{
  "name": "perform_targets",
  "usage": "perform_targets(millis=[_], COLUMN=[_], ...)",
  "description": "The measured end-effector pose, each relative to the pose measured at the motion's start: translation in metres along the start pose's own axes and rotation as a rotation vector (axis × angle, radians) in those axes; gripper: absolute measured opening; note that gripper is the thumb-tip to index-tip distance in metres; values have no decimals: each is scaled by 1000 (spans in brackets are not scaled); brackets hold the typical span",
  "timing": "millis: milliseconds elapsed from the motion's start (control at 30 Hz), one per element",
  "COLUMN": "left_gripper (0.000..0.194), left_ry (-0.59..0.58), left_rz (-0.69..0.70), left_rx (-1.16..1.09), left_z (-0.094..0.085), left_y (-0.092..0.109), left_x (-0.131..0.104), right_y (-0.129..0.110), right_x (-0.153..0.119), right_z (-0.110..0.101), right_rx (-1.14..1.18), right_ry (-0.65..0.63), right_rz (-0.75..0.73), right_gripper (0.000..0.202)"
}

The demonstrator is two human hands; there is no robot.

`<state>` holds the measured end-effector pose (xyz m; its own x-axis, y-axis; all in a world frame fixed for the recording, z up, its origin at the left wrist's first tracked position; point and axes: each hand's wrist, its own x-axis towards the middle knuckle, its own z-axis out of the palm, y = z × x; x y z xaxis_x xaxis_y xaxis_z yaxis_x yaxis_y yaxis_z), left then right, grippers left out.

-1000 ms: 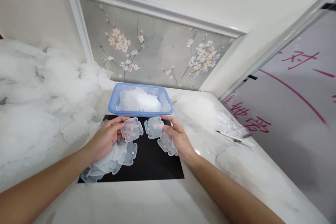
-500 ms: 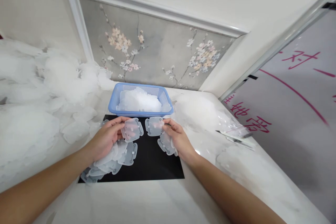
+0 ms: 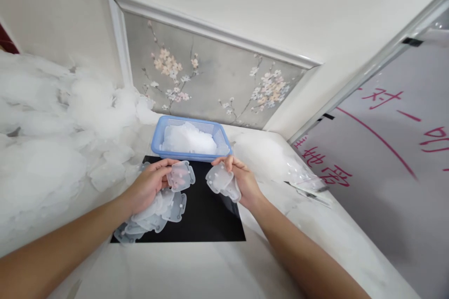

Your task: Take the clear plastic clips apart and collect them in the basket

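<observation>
My left hand [image 3: 149,186] pinches a translucent plastic piece [image 3: 181,176] with a notched outline and small round studs, held over the black mat [image 3: 206,224]. Beneath that hand, a fanned heap of similar pieces [image 3: 154,217] covers the mat's left part. My right hand [image 3: 242,181] is closed on translucent plastic pieces [image 3: 221,180] of the same kind, at least two overlapping, above the mat's right side. Its fingertips are partly hidden behind one another. A blue basket [image 3: 191,155] holding many whitish pieces [image 3: 189,138] stands just beyond both hands.
A big mound of whitish pieces [image 3: 38,149] spreads over the left of the white table [image 3: 168,271]. Another whitish pile [image 3: 261,154] lies right of the basket, near a clear plastic bag [image 3: 305,173]. A whiteboard [image 3: 393,187] with red writing leans at the right.
In my right hand, the upper piece has drawn back towards the palm and now overlaps the lower one. My left hand keeps its piece. The camera view has shifted slightly.
</observation>
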<state>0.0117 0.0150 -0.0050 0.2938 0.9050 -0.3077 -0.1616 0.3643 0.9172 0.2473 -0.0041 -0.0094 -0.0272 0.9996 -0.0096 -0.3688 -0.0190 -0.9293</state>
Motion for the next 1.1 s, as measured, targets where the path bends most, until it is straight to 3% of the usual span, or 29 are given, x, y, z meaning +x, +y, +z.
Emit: perform_targets(millis=[100, 233, 333, 467, 567, 700, 833, 933, 1000, 1100], left_gripper=[21, 18, 18, 21, 24, 26, 28, 37, 43, 41], left_ry=[-16, -9, -14, -19, -20, -26, -83, -152, -217, -321], left_rz=[-14, -3, 15, 13, 12, 2, 52, 171, 241, 263], left_rx=[0, -16, -6, 11, 17, 11, 83, 235, 372, 752], left_z=[0, 1, 0, -1, -1, 0, 1, 1, -1, -9], left_y=[0, 1, -1, -4, -4, -1, -4, -9, -8, 5], left_x=[0, -1, -2, 0, 2, 1, -2, -3, -6, -11], right_y=[-20, -36, -34, -25, -22, -13, 14, 23, 12, -23], right_x=[26, 84, 126, 150, 135, 82, 25, 3, 1, 9], right_z=[15, 36, 40, 32, 24, 20, 24, 24, 12, -26], right_rx=[-31, -185, -607, -793, -824, -826, -843, -769, -763, -928], right_ry=[2, -68, -206, -191, -77, -13, -179, -257, -175, 165], right_rz=[-140, -328, -350, -356, -429, -501, -430, -317, -323, -457], right_gripper=[17, 10, 10, 7, 11, 17, 19, 32, 29, 24])
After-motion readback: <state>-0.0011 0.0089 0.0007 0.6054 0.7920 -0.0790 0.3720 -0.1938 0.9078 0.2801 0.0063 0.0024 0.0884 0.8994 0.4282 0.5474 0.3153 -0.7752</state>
